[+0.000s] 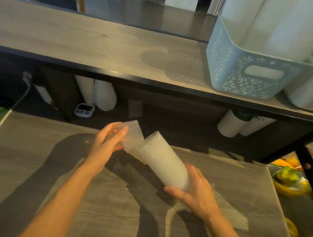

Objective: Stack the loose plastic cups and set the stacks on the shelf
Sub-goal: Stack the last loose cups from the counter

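A timer (84,110) sits far left under the shelf (94,44), beside upright white cup stacks (105,95). Over the tabletop (36,165), the left hand (107,142) has its grip clamped on a single clear cup (132,135), fingers curled round it. The cup's lower end touches the top of a tilted stack (162,160). The right hand (196,188) grips that stack's lower end, thumb beneath. Up on the shelf to the right stands a blue basket (249,69) holding tall white stacks.
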`<state>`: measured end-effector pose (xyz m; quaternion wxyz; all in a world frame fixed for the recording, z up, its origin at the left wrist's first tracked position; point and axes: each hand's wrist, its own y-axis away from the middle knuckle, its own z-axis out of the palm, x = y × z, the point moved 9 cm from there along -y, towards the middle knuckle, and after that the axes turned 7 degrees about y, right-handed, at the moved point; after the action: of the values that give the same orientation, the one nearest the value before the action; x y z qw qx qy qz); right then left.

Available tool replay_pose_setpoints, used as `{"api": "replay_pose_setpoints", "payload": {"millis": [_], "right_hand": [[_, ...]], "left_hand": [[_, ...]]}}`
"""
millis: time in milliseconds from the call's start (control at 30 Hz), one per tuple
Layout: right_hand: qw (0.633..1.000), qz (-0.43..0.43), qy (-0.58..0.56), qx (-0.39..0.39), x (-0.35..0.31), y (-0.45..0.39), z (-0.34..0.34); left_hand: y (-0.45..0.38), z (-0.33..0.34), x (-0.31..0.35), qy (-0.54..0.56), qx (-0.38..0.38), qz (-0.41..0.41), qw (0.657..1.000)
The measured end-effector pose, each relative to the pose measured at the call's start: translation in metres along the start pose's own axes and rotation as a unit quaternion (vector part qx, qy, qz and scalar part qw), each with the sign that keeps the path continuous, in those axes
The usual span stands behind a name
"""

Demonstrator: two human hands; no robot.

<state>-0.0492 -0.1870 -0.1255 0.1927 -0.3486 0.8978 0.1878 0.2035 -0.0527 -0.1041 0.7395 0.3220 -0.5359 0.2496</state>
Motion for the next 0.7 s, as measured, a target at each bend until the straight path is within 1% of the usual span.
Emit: {"api": "replay_pose_setpoints", "payload": {"millis": [133,267,400,633,700], "right_hand": [[1.0,-0.022,0.01,-0.008,-0.004,0.007,-0.006],[0.999,-0.041,0.029,-0.022,-0.009,0.01,-0.009],[0.999,-0.04,0.018,-0.017,-0.008,0.012,-0.01],[0.999,-0.047,0.014,-0.014,-0.006,0.018,-0.002],[0.998,-0.051,0.016,-0.019,-0.009,0.018,0.0]], "left_hand": [[0.006,0.008,0.017,-0.084,-0.059,0.022,0.995],[0.014,0.026,0.024,-0.178,-0.141,0.021,0.974],[0.017,0.034,0.026,-0.209,-0.15,0.027,0.966],[0.012,0.026,0.017,-0.256,-0.149,0.003,0.955],[0.015,0.03,0.016,-0.278,-0.165,-0.005,0.946]]}}
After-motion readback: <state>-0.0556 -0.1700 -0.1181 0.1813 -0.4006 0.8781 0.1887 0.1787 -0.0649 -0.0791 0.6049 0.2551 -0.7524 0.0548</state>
